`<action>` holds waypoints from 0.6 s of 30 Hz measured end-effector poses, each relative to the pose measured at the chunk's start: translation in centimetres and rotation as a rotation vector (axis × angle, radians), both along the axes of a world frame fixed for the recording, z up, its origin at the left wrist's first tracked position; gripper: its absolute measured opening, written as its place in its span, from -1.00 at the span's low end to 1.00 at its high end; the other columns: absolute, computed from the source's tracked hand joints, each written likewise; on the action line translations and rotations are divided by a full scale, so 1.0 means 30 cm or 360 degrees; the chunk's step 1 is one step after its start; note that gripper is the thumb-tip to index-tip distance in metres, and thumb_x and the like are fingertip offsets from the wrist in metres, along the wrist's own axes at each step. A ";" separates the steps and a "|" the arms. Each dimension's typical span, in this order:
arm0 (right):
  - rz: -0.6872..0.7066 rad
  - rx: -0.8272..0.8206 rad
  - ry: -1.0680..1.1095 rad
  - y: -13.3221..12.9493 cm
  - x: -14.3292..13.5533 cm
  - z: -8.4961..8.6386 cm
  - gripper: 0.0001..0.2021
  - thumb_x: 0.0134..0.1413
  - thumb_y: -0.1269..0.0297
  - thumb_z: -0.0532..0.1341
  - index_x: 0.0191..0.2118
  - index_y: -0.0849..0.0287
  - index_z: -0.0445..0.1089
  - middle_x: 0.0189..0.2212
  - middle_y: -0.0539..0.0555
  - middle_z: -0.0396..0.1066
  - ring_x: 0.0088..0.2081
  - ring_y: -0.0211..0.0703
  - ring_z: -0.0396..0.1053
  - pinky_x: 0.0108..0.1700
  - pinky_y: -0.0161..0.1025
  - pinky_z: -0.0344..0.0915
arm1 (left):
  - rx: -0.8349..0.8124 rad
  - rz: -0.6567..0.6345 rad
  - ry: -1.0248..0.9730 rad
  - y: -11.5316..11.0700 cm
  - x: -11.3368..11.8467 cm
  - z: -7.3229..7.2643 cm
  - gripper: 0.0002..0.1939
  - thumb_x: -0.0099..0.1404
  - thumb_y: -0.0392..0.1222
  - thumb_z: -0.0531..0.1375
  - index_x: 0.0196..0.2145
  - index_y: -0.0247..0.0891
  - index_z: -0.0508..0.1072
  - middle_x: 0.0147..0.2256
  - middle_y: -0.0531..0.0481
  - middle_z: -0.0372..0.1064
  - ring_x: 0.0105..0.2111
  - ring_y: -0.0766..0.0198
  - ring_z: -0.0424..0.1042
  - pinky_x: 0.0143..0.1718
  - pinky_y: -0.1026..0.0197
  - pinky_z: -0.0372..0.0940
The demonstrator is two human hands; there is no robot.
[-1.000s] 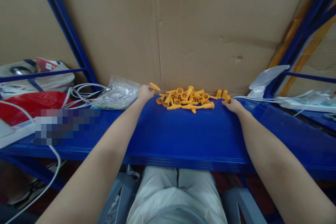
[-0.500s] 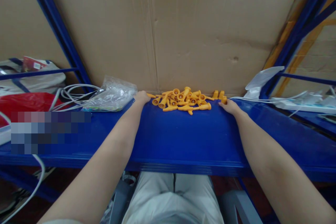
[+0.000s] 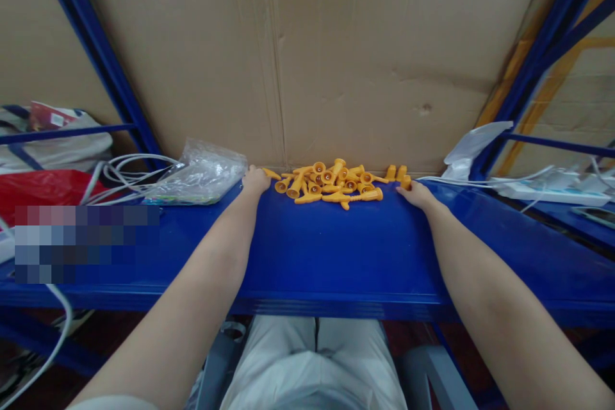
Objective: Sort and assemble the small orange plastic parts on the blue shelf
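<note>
Touching yellow piece [image 3: 406,181]; right fingers [image 3: 402,191] partly hidden.

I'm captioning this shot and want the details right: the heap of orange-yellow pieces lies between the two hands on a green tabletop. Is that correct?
Not quite: the tabletop is blue, as the head view shows. The heap of orange-yellow pieces does lie between the left hand and right hand.

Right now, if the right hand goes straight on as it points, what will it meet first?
The right hand would first meet the yellow piece at its fingertips; beyond it, probably the two standing yellow pieces, though depth is unclear.
</note>
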State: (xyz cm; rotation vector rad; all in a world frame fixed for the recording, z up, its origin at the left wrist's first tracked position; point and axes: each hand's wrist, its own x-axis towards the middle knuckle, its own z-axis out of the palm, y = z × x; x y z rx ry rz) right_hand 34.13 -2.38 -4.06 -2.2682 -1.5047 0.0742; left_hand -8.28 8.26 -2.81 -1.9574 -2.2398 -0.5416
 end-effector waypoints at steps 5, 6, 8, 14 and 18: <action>-0.0010 -0.0036 -0.0023 0.007 0.010 -0.008 -0.57 0.36 0.16 0.15 0.19 0.31 0.46 0.11 0.38 0.51 0.18 0.17 0.46 0.13 -0.13 0.37 | 0.0034 0.0007 0.0063 -0.015 0.002 0.005 -0.49 0.38 -0.04 0.14 0.13 -0.41 0.54 0.21 -0.48 0.31 0.23 -0.29 0.30 0.15 -0.05 0.28; -0.0002 -0.0044 -0.0043 0.013 0.016 -0.012 -0.57 0.37 0.15 0.14 0.18 0.30 0.46 0.10 0.37 0.51 0.17 0.16 0.47 0.11 -0.13 0.38 | 0.0042 0.0007 0.0058 -0.015 0.002 0.012 -0.49 0.36 -0.02 0.17 0.12 -0.41 0.55 0.20 -0.48 0.31 0.24 -0.30 0.28 0.16 -0.07 0.26; 0.0007 -0.0081 -0.0090 0.029 0.030 -0.022 -0.56 0.38 0.12 0.11 0.16 0.31 0.48 0.09 0.37 0.52 0.15 0.17 0.48 0.11 -0.11 0.38 | 0.0068 -0.0015 0.0024 -0.017 0.002 0.034 -0.50 0.32 -0.01 0.22 0.08 -0.39 0.57 0.18 -0.48 0.33 0.24 -0.32 0.28 0.18 -0.09 0.26; -0.0030 -0.0126 -0.0131 0.056 0.045 -0.038 -0.54 0.40 0.11 0.06 0.09 0.34 0.53 0.05 0.43 0.53 0.16 0.25 0.47 0.14 0.03 0.38 | 0.0186 -0.0209 -0.0191 -0.043 0.018 0.093 -0.69 0.30 -0.16 0.21 -0.06 -0.24 0.64 0.12 -0.31 0.43 0.18 -0.22 0.37 0.15 -0.09 0.32; -0.0129 -0.0072 -0.0056 0.043 0.040 -0.027 -0.58 0.38 0.14 0.12 0.07 0.33 0.56 0.08 0.43 0.51 0.19 0.24 0.45 0.17 -0.02 0.38 | 0.0271 -0.0292 -0.0309 -0.075 0.030 0.063 -0.73 0.29 -0.23 0.21 -0.12 -0.21 0.66 0.01 -0.25 0.51 0.10 -0.10 0.45 0.13 0.01 0.34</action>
